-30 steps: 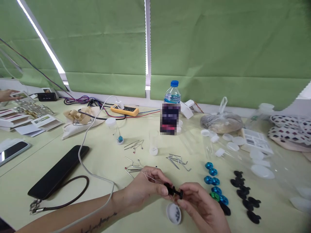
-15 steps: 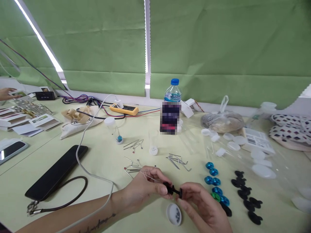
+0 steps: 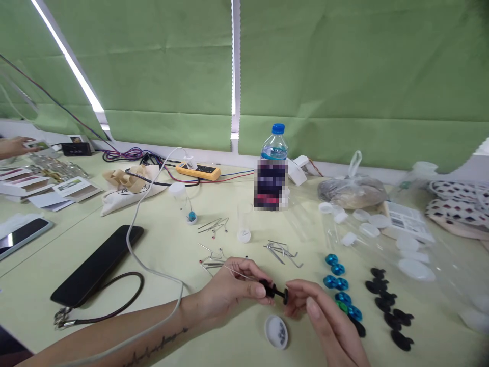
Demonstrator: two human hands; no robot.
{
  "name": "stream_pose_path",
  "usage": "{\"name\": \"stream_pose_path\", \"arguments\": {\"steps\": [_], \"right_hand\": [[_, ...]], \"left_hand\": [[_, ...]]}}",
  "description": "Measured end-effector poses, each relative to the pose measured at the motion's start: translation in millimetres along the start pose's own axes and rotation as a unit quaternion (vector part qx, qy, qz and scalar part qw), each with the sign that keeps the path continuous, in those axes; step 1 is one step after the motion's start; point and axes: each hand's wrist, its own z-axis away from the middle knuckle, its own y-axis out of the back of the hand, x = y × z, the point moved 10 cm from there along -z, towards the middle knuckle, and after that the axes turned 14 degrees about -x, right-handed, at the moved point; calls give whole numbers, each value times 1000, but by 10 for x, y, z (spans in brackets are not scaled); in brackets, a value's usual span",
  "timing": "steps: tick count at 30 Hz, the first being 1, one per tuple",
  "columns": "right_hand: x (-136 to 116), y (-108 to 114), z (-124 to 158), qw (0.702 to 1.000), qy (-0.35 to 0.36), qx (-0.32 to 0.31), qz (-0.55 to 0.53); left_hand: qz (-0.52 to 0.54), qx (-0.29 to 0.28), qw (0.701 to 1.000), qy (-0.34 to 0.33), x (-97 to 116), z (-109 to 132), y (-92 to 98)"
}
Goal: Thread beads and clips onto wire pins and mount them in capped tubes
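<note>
My left hand (image 3: 244, 285) is closed, pinching a small black spool-shaped part (image 3: 278, 292) between thumb and fingers. A thin pale wire or rod (image 3: 239, 272) runs back from it across the hand. Beside the part's round end is my right hand (image 3: 324, 316), thumb and fingers apart; whether a fingertip touches the disc I cannot tell. Just below lies a white cap (image 3: 275, 332) with several small dark bits in it. To the right sit several shiny blue round parts (image 3: 342, 284), a green one (image 3: 341, 306) and several black lobed pieces (image 3: 385, 302).
Bent metal rods (image 3: 282, 252) lie beyond my hands. Farther back stand a clear tube (image 3: 244, 219), a water bottle (image 3: 274, 148) and a yellow power strip (image 3: 198, 171). A black phone-like slab (image 3: 97, 265) and white cable (image 3: 132, 229) lie left. Another person's hand (image 3: 17, 146) is far left.
My right thumb has lifted away from the black part's disc end, so the fingers have spread. The left hand keeps its pinch. The whole view has shifted slightly.
</note>
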Motion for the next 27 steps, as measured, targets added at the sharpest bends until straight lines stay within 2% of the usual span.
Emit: {"name": "stream_pose_path", "arguments": {"steps": [7, 12, 18, 20, 24, 27], "right_hand": [[-92, -3, -20, 999, 28, -23, 40], [-47, -14, -23, 999, 1, -24, 46], [109, 22, 16, 999, -45, 5, 30], [114, 38, 23, 999, -37, 12, 22], [-16, 11, 7, 999, 22, -2, 27], [-45, -12, -1, 999, 25, -9, 21]], "left_hand": [[-5, 7, 1000, 0, 9, -6, 9], [-10, 9, 1000, 1, 10, -5, 23], [-8, 17, 1000, 2, 17, 6, 28], [-8, 17, 1000, 0, 23, 4, 28], [-9, 15, 1000, -2, 26, -1, 28], [-11, 12, 1000, 3, 11, 2, 27]]}}
